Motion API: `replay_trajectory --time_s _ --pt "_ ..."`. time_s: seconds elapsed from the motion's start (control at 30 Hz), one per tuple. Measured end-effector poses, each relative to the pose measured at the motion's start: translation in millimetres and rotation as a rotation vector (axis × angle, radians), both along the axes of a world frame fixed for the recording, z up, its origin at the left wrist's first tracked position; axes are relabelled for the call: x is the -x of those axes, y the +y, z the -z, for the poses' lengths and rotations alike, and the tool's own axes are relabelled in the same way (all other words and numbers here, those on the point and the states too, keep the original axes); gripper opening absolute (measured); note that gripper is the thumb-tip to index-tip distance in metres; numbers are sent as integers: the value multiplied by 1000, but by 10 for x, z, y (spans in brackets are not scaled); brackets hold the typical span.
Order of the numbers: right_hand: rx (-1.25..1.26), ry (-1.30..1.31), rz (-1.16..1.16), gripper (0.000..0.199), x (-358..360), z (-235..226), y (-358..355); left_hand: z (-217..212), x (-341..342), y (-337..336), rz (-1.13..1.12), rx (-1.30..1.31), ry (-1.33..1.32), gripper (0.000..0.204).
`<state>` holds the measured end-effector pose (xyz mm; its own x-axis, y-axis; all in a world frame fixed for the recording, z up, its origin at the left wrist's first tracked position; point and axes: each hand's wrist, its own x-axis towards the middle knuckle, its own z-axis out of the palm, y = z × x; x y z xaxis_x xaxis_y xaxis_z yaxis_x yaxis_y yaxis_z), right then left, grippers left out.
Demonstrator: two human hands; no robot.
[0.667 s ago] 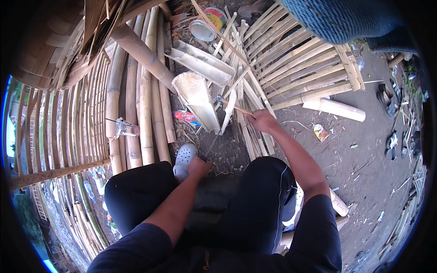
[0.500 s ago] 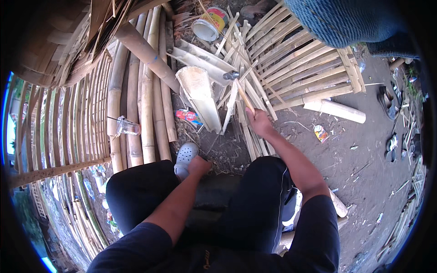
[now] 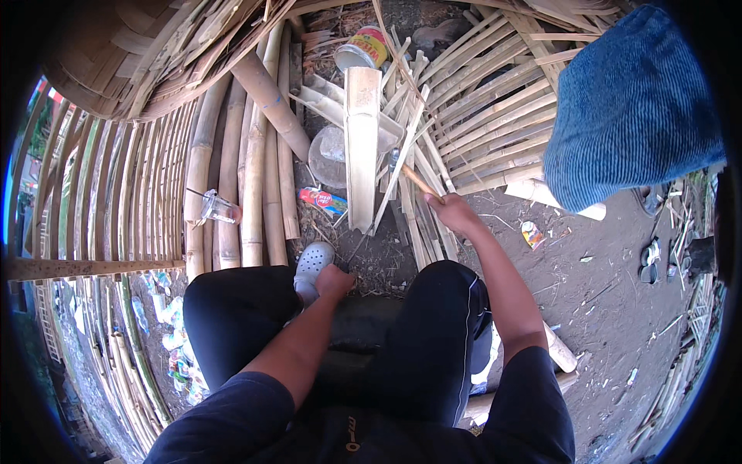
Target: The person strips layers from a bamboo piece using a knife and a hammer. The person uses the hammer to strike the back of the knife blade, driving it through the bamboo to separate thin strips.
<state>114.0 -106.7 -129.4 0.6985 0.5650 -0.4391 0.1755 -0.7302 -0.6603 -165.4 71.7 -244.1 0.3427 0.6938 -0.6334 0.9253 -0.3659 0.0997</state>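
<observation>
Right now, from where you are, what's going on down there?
The person's right hand has its grip on the wooden handle of a hammer, with the head just right of a split bamboo piece. The left hand is closed beside a pale clog; whether it holds anything is hard to tell. Loose bamboo strips lie to the bamboo piece's right.

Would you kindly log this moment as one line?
right hand: grips hammer; left hand: beside grey clog, grip unclear; split bamboo: left of hammer head; red-yellow tub: farther ahead
</observation>
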Motion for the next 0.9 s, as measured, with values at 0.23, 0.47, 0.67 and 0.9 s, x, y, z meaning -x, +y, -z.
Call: replay_trajectory --time_s 0.23,0.47,0.67,0.9 --pt "-160 229 330 56 306 -322 -651 -687 -86 -152 -35 -93 -136 39" --pt "-238 262 499 46 845 -846 -954 -1175 -313 8 31 -106 -297 33" --pt "-288 281 514 46 1075 -1070 -919 -2177 -668 409 324 156 -188 22" --pt "-556 820 628 25 881 -901 -3 -3033 -431 525 -34 695 -508 13"
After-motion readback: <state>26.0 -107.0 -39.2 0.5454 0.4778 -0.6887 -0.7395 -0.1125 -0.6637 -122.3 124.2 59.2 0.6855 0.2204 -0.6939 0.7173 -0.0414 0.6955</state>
